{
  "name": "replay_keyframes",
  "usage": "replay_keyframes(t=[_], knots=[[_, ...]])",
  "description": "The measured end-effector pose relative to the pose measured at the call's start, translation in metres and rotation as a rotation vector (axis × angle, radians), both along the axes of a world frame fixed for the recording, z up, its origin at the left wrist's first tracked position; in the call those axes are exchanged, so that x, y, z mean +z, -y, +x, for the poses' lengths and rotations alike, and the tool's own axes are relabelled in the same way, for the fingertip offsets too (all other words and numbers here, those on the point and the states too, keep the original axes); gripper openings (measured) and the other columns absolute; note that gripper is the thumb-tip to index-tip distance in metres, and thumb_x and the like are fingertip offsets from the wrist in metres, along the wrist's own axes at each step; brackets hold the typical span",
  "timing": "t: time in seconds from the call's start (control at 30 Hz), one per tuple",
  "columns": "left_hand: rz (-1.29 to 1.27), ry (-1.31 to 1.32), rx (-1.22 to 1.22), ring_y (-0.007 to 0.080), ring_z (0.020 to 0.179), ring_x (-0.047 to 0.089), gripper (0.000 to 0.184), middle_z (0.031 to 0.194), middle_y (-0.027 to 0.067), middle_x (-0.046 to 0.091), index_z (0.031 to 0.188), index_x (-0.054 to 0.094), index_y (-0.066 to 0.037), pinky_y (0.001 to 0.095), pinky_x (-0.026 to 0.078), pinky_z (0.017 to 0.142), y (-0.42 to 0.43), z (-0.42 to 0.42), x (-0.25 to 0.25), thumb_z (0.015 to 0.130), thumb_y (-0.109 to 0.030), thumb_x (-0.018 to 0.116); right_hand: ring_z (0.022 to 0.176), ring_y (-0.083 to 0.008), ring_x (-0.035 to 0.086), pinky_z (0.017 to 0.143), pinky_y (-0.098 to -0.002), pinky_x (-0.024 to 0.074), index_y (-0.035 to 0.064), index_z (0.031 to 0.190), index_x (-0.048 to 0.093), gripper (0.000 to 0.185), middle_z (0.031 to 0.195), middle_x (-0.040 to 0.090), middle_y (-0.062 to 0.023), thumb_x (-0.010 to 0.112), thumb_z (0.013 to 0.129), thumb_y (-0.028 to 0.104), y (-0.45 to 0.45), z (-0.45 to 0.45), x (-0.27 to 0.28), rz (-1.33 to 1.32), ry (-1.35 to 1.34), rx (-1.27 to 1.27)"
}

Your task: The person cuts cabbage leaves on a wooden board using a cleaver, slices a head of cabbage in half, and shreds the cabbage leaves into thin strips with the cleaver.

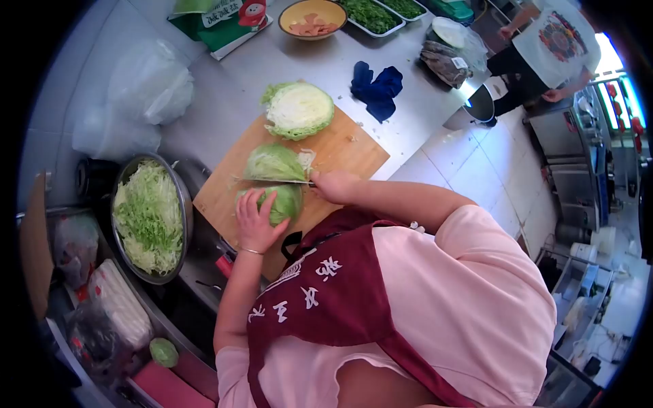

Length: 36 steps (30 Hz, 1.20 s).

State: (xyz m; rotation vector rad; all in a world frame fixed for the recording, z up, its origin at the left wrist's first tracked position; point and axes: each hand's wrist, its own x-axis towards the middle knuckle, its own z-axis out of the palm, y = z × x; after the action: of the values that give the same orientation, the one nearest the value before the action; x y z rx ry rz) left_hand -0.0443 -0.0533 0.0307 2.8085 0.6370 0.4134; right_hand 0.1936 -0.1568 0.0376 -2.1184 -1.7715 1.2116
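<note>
Cabbage (288,204) sits on the wooden board (360,146), under the left hand (257,221). That hand has its fingers spread over the top and is holding the piece down. The right hand (333,185) is curled round the end of a knife (280,181). The handle is mostly hidden by the fingers. The blade stands between this piece and the next one, but I can't tell if it has gone all the way through.

To cut well, the left fingertips should be tucked in, with the thumb back too, because they look very near the blade. The flat side should go down so the round piece won't roll. Small, slow pushes of the knife would be best, I think, and thin bits need an even, small step each time.

The held piece is round on top, smooth and light green. Just past the blade lies another green piece (272,162), with a few pale shreds (306,160) beside it. Farther up the board is a big half (299,109). Its cut face is creamy white and its edge is green and frilly.

Left of the board, a metal bowl (188,217) is full of green and white strips (148,217). Past the board, dark blue gloves (377,88) lie on the desk (224,88).
</note>
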Motion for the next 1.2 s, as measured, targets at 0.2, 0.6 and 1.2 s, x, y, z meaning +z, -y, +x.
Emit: replay_keyframes(t=[0.2,0.6,1.2], knots=[[0.005,0.053,0.091,0.0330,0.117,0.043,0.060,0.120,0.0111,0.048,0.118,0.055,-0.011,0.0498,0.032,0.102,0.004,0.004,0.015,0.066,-0.034,0.076,0.077,-0.0408,0.063,0.069,-0.0496,0.0490,0.0012,0.107,0.049,0.031,0.083,0.064,-0.0227,0.053,0.092,0.028,-0.002,0.002,0.012,0.089,0.008,-0.067],[0.125,0.301,0.043,0.0302,0.090,0.056,0.019,0.091,0.0092,0.061,0.087,0.063,-0.006,0.0409,0.046,0.080,-0.012,0.010,0.000,0.069,-0.008,0.067,0.071,-0.0381,0.063,0.061,-0.0489,0.0502,0.0024,0.097,0.044,0.032,0.079,0.063,-0.0191,0.048,0.095,0.034,0.000,-0.001,0.067,0.120,0.187,0.147],[-0.025,0.397,0.014,0.0295,0.085,0.056,0.019,0.088,0.0081,0.058,0.084,0.058,-0.008,0.0408,0.047,0.079,-0.022,0.019,-0.011,0.067,-0.003,0.066,0.077,-0.0383,0.064,0.068,-0.0489,0.0502,0.0008,0.101,0.045,0.031,0.081,0.064,-0.0199,0.046,0.096,0.032,-0.029,0.002,-0.007,0.036,0.195,0.198]])
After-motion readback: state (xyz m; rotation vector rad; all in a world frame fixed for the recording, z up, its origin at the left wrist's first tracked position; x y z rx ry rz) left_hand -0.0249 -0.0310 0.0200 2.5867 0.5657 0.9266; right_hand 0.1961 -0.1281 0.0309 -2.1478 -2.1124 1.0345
